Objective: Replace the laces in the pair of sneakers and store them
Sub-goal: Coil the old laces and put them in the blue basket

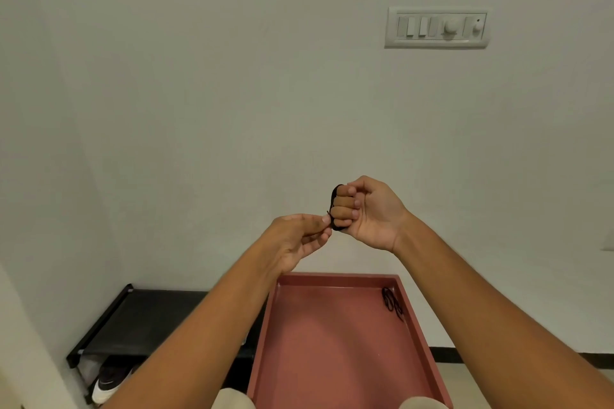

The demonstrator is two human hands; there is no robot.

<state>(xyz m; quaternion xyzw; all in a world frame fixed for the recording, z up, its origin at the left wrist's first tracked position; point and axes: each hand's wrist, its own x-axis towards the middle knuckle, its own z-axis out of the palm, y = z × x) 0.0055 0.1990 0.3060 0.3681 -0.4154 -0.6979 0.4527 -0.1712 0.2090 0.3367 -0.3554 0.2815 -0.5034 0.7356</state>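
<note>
Lace (335,206), black, is wound in a coil around the curled fingers of the right hand (367,212), which is raised in front of the wall (199,109) with its palm side toward the camera. Right hand fingers are closed, with the coil looped over them. Left hand (299,239) sits just left of and slightly below the right hand; its thumb and forefinger pinch the loose end of the lace at the lower edge of the coil. The two hands are nearly touching at that point.

Below the hands lies a red tray (265,342) with a raised rim. A second black lace (392,304) lies loosely bundled in the tray's far right corner, apart from both hands.

Left of the tray stands a low black rack (133,319). A black-and-white sneaker (109,383) rests under its top shelf at the near left. A switch panel (437,27) is mounted on the wall at upper right.
</note>
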